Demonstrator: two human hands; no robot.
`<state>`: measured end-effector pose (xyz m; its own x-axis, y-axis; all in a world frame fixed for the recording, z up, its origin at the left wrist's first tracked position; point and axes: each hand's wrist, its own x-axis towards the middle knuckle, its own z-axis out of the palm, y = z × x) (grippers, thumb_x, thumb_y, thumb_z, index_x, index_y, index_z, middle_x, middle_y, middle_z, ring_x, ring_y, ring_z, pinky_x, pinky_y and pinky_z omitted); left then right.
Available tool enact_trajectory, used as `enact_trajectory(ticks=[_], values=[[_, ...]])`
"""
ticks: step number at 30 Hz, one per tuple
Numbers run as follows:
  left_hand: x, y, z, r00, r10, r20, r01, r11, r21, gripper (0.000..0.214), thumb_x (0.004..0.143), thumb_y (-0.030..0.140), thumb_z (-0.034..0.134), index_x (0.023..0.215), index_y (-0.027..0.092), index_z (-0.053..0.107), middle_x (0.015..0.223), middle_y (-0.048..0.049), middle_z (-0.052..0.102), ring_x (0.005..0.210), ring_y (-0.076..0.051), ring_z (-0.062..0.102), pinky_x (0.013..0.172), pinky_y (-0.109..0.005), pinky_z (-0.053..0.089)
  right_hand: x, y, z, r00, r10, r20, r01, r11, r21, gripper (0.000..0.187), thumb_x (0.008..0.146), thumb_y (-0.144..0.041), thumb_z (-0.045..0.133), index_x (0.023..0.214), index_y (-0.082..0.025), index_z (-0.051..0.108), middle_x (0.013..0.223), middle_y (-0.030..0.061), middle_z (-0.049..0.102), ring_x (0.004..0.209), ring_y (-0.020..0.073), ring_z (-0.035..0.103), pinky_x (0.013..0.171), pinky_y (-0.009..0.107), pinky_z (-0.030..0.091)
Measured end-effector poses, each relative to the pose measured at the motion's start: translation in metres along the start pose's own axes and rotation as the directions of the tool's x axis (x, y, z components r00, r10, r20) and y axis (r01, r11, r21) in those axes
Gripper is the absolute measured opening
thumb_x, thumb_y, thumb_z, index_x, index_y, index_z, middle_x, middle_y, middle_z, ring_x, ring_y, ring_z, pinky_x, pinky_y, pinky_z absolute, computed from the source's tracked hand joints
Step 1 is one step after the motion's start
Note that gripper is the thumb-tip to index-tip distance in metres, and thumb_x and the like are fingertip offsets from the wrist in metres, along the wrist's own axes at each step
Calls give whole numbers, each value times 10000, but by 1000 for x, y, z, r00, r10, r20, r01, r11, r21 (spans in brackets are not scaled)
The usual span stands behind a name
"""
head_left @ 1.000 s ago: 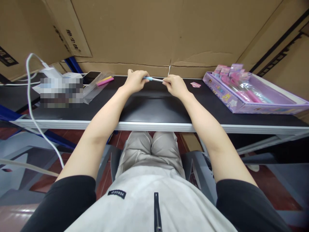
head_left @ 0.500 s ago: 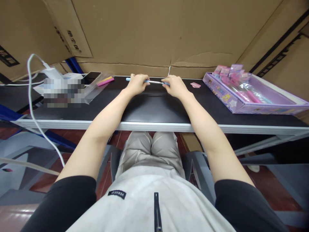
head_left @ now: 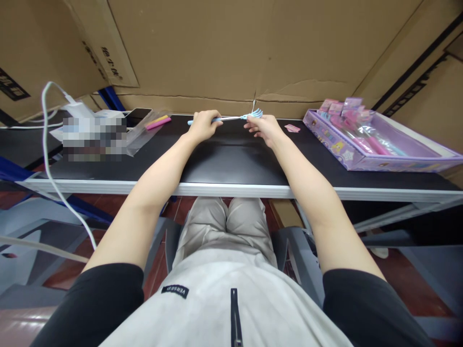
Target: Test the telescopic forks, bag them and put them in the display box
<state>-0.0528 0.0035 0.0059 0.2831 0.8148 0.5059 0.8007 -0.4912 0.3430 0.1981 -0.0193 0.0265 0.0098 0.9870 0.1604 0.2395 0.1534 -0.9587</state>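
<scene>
My left hand (head_left: 203, 125) is closed round the blue handle of a small telescopic back scratcher (head_left: 231, 117), held level just above the black table (head_left: 231, 164). Its thin metal rod runs right to a light-blue claw head. My right hand (head_left: 263, 127) sits right below and beside that claw head, fingers loosened and apart, no longer wrapped round it.
A purple tray (head_left: 347, 156) of pink and purple packaged items stands at the right. A small pink scrap (head_left: 292, 127) lies near it. At the left are a clear bag with pink and yellow sticks (head_left: 157, 121), a phone (head_left: 136, 113) and a white charger cable (head_left: 47, 144). Cardboard walls stand behind.
The rod has been drawn out longer. My right hand has let go of the claw end, which now shows, while my left hand keeps the handle.
</scene>
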Motion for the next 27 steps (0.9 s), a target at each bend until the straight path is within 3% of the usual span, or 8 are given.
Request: enact_trajectory(ticks=[4, 14, 27], values=[[-3, 11, 2, 996, 89, -2, -89, 995, -43, 236, 982, 290, 646, 1157, 208, 782, 1160, -112, 805, 1147, -313, 693, 1054, -438, 503, -16, -17, 4, 990, 139, -12, -135, 976, 172, 235, 949, -253, 869, 883, -200, 650, 777, 3, 726, 594, 74, 562, 554, 201, 395], [-5, 21, 6, 993, 107, 40, -104, 992, -72, 174, 973, 290, 689, 1091, 202, 782, 1029, -78, 780, 1026, -274, 680, 987, -400, 511, -23, -24, 7, 977, 213, -28, -201, 952, 230, 305, 937, -192, 857, 826, -211, 574, 660, -61, 601, 540, 56, 476, 544, 209, 339], [-3, 17, 4, 996, 59, 70, -53, 995, -85, 218, 957, 306, 668, 1090, 209, 810, 984, -69, 794, 1002, -272, 678, 995, -408, 505, -22, -20, 7, 984, 179, 19, -178, 958, 224, 350, 868, -228, 904, 831, -232, 555, 676, -60, 615, 591, 98, 535, 627, 251, 438]])
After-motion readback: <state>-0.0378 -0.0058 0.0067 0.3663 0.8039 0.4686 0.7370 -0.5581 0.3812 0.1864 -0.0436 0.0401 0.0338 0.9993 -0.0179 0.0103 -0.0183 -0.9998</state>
